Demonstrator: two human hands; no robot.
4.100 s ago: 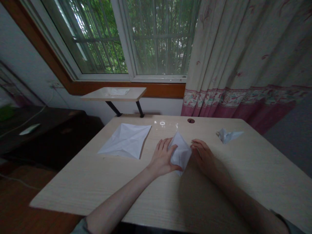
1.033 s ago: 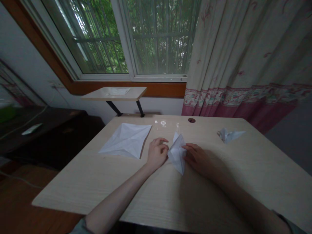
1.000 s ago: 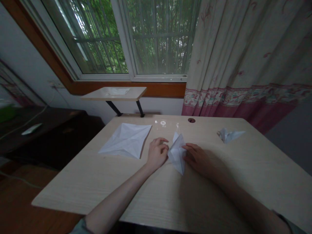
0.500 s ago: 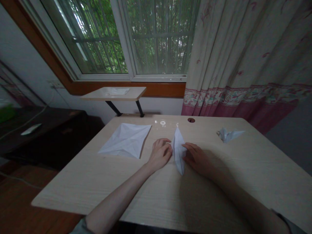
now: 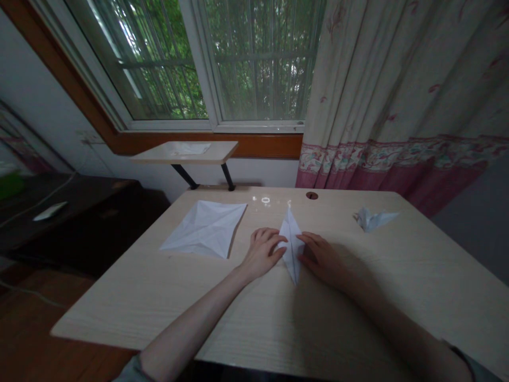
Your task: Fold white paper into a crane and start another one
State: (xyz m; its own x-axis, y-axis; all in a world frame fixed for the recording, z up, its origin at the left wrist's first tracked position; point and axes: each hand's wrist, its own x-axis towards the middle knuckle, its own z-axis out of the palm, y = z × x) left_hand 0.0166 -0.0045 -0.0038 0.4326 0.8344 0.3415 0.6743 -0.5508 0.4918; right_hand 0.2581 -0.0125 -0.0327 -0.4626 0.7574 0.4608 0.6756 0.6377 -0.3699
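Now L hand (image 5: 262, 253), R hand (image 5: 324, 261) on opp. edges of folded ppr (image 5: 293, 241), each grip apart.

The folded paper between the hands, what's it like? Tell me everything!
The folded paper is white and looks thin, a slim diamond with a dark line down its middle. It lies on the pale desk, one tip toward the window, the other toward the camera. The left hand touches its left side, the right hand its right.

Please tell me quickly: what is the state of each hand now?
Left hand: open, loosely curved, touching the left side of the folded white paper.
Right hand: open, loosely curved, touching its right side.
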